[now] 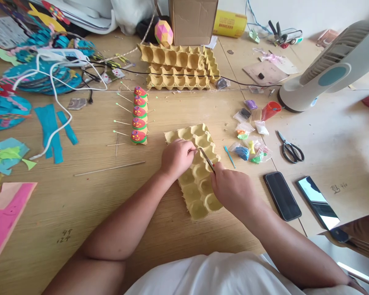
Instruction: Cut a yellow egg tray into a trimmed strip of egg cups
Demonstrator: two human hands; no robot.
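You have one yellow moulded-cardboard egg tray (199, 200) lying cups-up on the pale wooden table (89, 209) in front of you; your hands cover part of it, so its cups cannot all be counted. Your two hands are apart: the left hand (178, 159) is curled over the tray's left side, and whether its fingers pinch the cardboard I cannot tell, while the right hand (233, 184) is clamped on one slim dark metal cutting tool (206, 158), its blade pointing over the tray toward your left fingertips. Left of the tray stands one row of five red-and-green domes with painted faces (139, 116), with five pale-tipped thin sticks jutting from its left side. Farther left of the tray lie two blue paper strips (51, 133), and nearer to it one long thin wooden stick (110, 168). Just right of the tray is one small blue plastic stick (230, 157); beyond that, several clear bags of coloured clay (242, 152) overlap too much to count, beside one red plastic cup (271, 110). Farther right of the tray are one pair of black-handled scissors (292, 150), two dark-framed phones (282, 196) and one white fan (329, 69). Behind the tray sit more yellow egg-tray pieces (175, 57), stacked, with one pink-and-yellow faceted ball (164, 32).
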